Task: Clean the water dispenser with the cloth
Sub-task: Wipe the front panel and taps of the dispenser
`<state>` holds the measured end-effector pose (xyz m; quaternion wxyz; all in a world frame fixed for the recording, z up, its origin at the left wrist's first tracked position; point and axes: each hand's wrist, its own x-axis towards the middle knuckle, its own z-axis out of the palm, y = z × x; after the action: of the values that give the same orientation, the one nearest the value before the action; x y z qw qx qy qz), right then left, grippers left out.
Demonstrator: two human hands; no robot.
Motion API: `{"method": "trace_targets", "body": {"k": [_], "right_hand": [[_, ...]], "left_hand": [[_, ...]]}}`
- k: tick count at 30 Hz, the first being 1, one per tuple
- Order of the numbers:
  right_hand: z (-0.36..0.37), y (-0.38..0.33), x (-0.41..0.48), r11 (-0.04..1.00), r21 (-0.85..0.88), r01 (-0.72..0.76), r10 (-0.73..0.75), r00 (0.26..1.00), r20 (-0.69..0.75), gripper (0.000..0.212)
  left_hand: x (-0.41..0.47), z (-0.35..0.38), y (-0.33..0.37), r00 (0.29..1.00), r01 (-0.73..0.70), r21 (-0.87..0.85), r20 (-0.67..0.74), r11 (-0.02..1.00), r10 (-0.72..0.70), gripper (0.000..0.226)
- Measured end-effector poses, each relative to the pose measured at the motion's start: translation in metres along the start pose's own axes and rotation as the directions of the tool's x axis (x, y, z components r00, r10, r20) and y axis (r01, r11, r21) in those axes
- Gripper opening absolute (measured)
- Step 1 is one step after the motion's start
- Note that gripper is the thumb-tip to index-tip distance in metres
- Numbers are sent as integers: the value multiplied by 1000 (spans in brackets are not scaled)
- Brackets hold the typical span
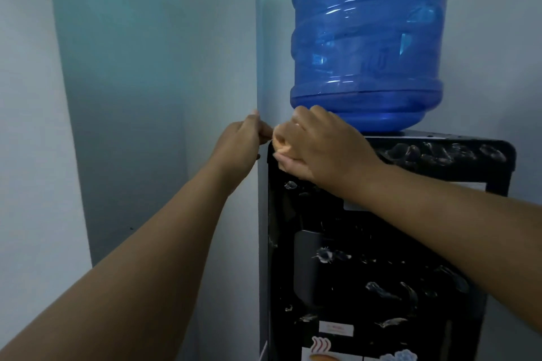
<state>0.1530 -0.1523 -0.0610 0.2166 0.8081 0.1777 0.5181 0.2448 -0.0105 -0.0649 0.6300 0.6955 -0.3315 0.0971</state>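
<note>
Cloth (281, 146): pale orange, bunched small, pressed on the top left corner of the dispenser (381, 243). Mostly hidden under the right hand (319, 145); only a fold shows at its left edge.

Right hand: clenched around the cloth, knuckles up, just beside the base of the bottle (366, 38).

Left hand (243, 141): at the dispenser's left edge, fingers curled toward the cloth. Whether it pinches a corner of the cloth or only steadies the cabinet cannot be told.

Dispenser: black, upright, in the right half of view. Front panel streaked with whitish smears, thick along the top band and scattered down to the stickers (335, 328) near the bottom.

Bottle: blue, inverted, seated on the dispenser's top.

Wall (146, 67): pale, just beside the dispenser's left side.

Step in hand, as judged: wiping at the top corner; most of the front remains dirty, so the task looks early.

Next move calls for: firm pressure and a sweep rightward along the top band, then down the panel, refolding the cloth to a clean face as it loads.
</note>
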Motion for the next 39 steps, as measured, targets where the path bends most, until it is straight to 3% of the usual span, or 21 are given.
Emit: {"method": "trace_targets", "body": {"k": [5,7,9,12,16,21,25,28,30,35,39], "right_hand": [[-8,13,-12,999,-49,6,-6,1000,3,28],[-9,11,-14,995,-67,-71,67,996,-60,23],[0,-10,1,986,-61,-153,146,984,-101,19],[12,-24,11,984,-148,-102,91,993,-76,26],[-3,11,-17,976,-207,-71,50,993,-105,35],[15,-18,6,951,-207,-228,195,966,-170,26],[-2,13,-18,963,-229,-143,103,979,-175,28],[1,11,-18,950,-202,-238,197,958,-207,23],[10,3,-9,943,-160,-293,254,941,-224,21],[-10,33,-36,954,-209,-217,162,955,-249,19],[-3,15,-29,913,-155,-377,329,906,-265,15]], "left_hand": [[12,2,12,995,-99,197,-12,975,103,57],[15,4,15,990,-129,249,-21,960,138,57],[16,4,13,989,-128,209,-47,969,141,55],[15,2,10,994,-104,176,-20,979,109,56],[15,-1,15,997,-49,120,62,992,42,60],[16,-1,13,998,-42,84,52,996,38,58],[22,4,26,998,-61,240,-9,969,65,54],[16,21,36,992,-124,383,57,915,110,55],[12,34,40,991,-79,340,129,937,37,59],[24,45,46,969,65,330,203,942,-138,64],[21,50,50,971,93,484,150,870,-187,59]]}}
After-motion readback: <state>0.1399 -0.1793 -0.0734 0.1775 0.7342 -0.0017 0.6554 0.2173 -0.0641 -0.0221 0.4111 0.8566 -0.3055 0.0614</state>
